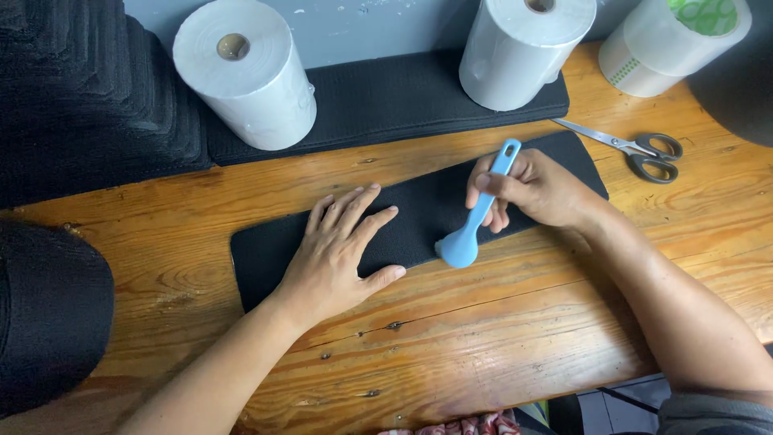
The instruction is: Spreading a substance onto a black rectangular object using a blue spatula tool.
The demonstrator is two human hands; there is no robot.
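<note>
A long black fabric pad lies slantwise across the wooden table. My left hand rests flat on its left half, fingers spread. My right hand grips a light blue plastic tool by its handle. The tool's rounded head touches the pad's near edge, just right of my left thumb.
Two white paper rolls stand on another black pad at the back. A third roll with green print sits far right. Scissors lie right of my hand. Stacked black pads fill the far left.
</note>
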